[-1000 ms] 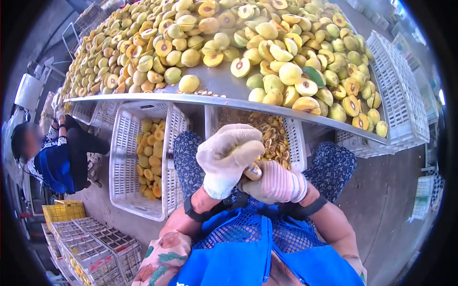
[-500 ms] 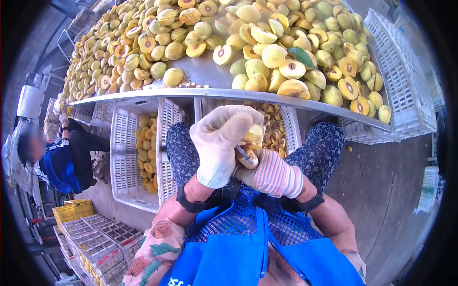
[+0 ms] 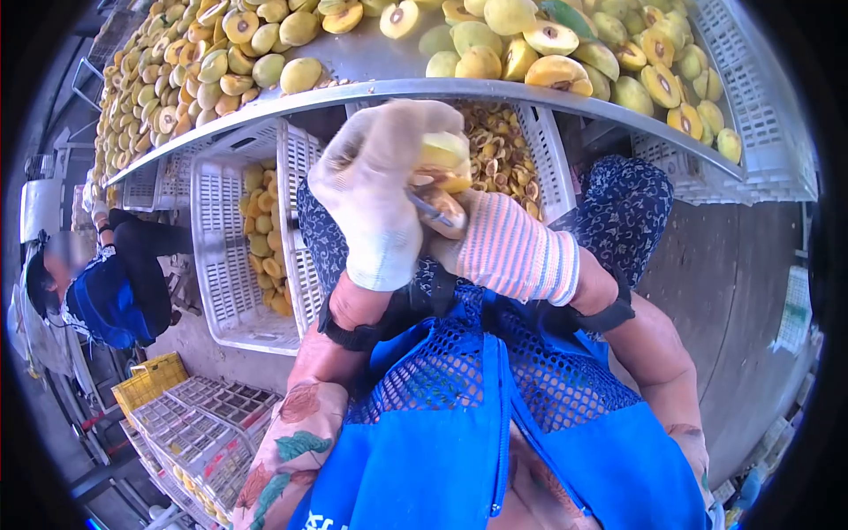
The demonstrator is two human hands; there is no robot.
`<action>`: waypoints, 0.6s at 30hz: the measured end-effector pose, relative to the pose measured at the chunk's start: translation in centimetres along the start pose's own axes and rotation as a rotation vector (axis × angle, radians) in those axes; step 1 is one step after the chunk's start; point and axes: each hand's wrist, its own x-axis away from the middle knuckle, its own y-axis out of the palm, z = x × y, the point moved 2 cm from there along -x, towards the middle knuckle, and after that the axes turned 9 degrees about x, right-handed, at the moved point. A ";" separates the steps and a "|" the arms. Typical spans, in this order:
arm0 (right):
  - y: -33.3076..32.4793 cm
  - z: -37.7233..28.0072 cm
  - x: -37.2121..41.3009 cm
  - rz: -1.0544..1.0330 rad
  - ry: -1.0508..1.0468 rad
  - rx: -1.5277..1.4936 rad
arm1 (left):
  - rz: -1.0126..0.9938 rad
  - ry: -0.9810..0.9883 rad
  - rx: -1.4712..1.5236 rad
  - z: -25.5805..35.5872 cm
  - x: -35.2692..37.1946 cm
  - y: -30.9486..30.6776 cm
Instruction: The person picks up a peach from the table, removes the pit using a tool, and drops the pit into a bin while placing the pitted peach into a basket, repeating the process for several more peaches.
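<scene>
My left hand [image 3: 375, 185], in a white glove, is closed around a yellow peach [image 3: 446, 152] that shows cut flesh on its lower side. My right hand [image 3: 508, 243], in a pink-and-blue striped glove, is closed just below the fruit on a small metal tool [image 3: 430, 210]. The tool's short grey shaft shows between the two hands, and its grip is mostly hidden by the fingers. Both hands are together above my lap, in front of the metal table edge [image 3: 389, 87].
Peaches, many halved [image 3: 190, 71], are heaped on the metal table. Below it stand a white crate [image 3: 234, 291] of peach halves and another container [image 3: 556, 168] of brownish pieces. Stacked crates [image 3: 199, 415] are at lower left. A person [image 3: 115, 291] sits at far left.
My view has tilted downward, so the table and both hands appear higher. Both hands still hold the peach and tool close together.
</scene>
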 end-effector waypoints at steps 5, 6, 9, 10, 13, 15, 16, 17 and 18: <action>-1.7 -0.5 -0.4 -0.421 0.588 -1.429 | -0.063 0.006 0.123 0.5 0.2 -1.0; -1.1 -0.6 -0.6 -0.419 0.589 -1.424 | -0.127 0.051 0.121 0.7 0.2 -1.0; -1.7 -0.9 -0.9 0.187 -0.027 -0.222 | -0.112 -0.024 0.190 0.2 -0.1 -1.0; -1.5 -0.9 -0.5 0.193 -0.022 -0.219 | -0.105 -0.009 0.207 0.0 -0.1 -1.0; -0.1 -0.6 0.1 -0.168 0.392 -1.140 | -0.191 -0.065 0.310 -0.1 -0.3 -0.8; -1.7 -0.9 -0.8 0.270 -0.016 -0.297 | -0.198 -0.276 0.483 0.1 -0.4 -0.6; -2.2 -0.7 -1.1 0.281 -0.029 -0.291 | 0.095 -0.537 0.887 -0.2 -0.5 -0.2; -2.3 -0.2 -1.3 0.138 0.271 -0.738 | 0.108 -0.524 0.807 -0.8 -0.8 -0.9; -2.0 -0.3 -1.3 -0.027 0.578 -1.186 | 0.126 -0.517 0.720 -1.4 -1.0 -1.8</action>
